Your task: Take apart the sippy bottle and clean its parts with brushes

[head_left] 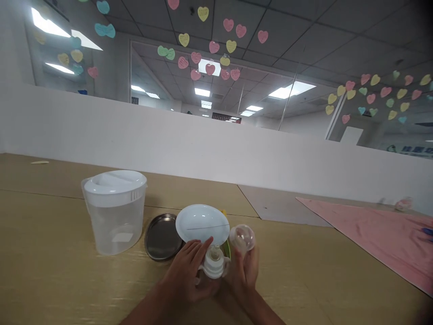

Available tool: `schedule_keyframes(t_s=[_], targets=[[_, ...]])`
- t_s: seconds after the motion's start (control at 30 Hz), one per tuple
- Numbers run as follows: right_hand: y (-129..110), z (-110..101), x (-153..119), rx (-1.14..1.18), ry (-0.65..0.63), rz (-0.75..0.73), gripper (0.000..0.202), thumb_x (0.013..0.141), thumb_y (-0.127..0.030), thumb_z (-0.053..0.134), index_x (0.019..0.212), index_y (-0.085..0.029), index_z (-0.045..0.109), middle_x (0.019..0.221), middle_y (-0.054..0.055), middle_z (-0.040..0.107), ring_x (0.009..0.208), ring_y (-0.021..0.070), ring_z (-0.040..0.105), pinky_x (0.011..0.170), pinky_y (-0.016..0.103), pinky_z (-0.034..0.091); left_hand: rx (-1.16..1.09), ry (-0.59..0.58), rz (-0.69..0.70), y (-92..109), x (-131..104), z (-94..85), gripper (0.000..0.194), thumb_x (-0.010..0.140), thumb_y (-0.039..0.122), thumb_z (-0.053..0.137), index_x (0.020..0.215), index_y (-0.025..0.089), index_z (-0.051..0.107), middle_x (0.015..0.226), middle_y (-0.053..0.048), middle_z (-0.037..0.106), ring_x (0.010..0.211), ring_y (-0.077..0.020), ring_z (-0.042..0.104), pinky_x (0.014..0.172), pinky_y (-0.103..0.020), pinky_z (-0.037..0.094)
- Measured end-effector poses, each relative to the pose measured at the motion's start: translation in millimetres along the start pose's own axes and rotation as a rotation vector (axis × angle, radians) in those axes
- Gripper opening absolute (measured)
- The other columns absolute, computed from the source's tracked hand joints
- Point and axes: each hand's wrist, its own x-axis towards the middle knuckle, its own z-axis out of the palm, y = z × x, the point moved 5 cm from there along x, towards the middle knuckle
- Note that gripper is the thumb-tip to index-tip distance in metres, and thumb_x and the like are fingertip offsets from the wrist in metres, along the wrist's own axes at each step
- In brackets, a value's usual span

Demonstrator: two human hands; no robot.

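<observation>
Through the head camera I take the white dish [203, 219] as the reference for all positions. Nearest to me, on the near side of the white dish, the left hand [184, 266] is closed around a feeding bottle [214, 267], with one finger extended toward the dish. The bottle's teat points up from a white collar with side handles; its lower body is mostly hidden by the hands. The right hand [248, 268], near and to the right of the white dish, has its thumb and fingers gripping a clear domed cap [244, 237], held apart from the teat. A yellow-green item [227, 248] shows partly between bottle and dish; I cannot identify it. A thin dark line crosses the dish's inner surface. Just left of the white dish is a round metal tray [163, 238]; farther left stands a lidded translucent pitcher [117, 221]. Beyond and to the right of the dish lie a grey sheet [287, 207] and a pink cloth [379, 239]. Behind the dish, at the back of the table [61, 280], runs a white wall [189, 144], with heart-shaped notes [203, 14] on the glass above.
</observation>
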Motion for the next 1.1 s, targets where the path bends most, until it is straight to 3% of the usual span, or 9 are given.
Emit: schedule_keyframes(t_s=[0.07, 0.23, 0.4, 0.67, 1.1], targets=[[-2, 0, 7, -0.051, 0.033, 0.072, 0.055, 0.086, -0.047, 0.048, 0.133, -0.021, 0.039, 0.124, 0.012, 0.054, 0.115, 0.0265, 0.050, 0.094, 0.043, 0.041, -0.014, -0.010, -0.008, 0, -1, 0.2, 0.086, 0.072, 0.032, 0.059, 0.143, 0.014, 0.013, 0.111, -0.015, 0.059, 0.100, -0.0290, 0.056, 0.089, -0.047, 0.046], [2, 8, 19, -0.206, -0.097, 0.104, 0.058, 0.082, -0.048, 0.053, 0.131, -0.020, 0.045, 0.110, 0.009, 0.063, 0.107, 0.0259, 0.054, 0.094, 0.043, 0.039, -0.021, -0.008, -0.048, -4, -2, 1.6, 0.087, 0.071, 0.030, 0.061, 0.143, 0.016, 0.014, 0.114, -0.013, 0.058, 0.102, -0.0292, 0.055, 0.090, -0.047, 0.045], [13, 13, 21, -0.135, -0.167, 0.177, 0.061, 0.080, -0.046, 0.056, 0.132, -0.018, 0.045, 0.100, 0.007, 0.067, 0.098, 0.0230, 0.059, 0.090, 0.039, 0.042, -0.023, 0.009, -0.029, -6, -1, 1.3, 0.087, 0.070, 0.030, 0.061, 0.142, 0.015, 0.015, 0.110, -0.013, 0.059, 0.099, -0.0290, 0.056, 0.087, -0.045, 0.047], [21, 19, 23, -0.045, -0.249, 0.238, 0.059, 0.076, -0.042, 0.061, 0.127, -0.013, 0.052, 0.085, 0.006, 0.069, 0.067, 0.0166, 0.058, 0.067, 0.030, 0.048, 0.056, 0.011, 0.001, -5, -1, -0.9, 0.074, 0.072, 0.035, 0.058, 0.137, 0.017, 0.028, 0.102, -0.012, 0.061, 0.093, -0.0285, 0.059, 0.085, -0.046, 0.047], [23, 21, 23, 0.012, -0.267, 0.250, 0.060, 0.076, -0.041, 0.062, 0.128, -0.013, 0.050, 0.084, 0.006, 0.068, 0.068, 0.0160, 0.059, 0.067, 0.030, 0.049, 0.081, 0.049, 0.033, -3, 0, -3.2, 0.074, 0.070, 0.033, 0.060, 0.136, 0.015, 0.030, 0.101, -0.013, 0.062, 0.091, -0.0289, 0.059, 0.081, -0.045, 0.050]])
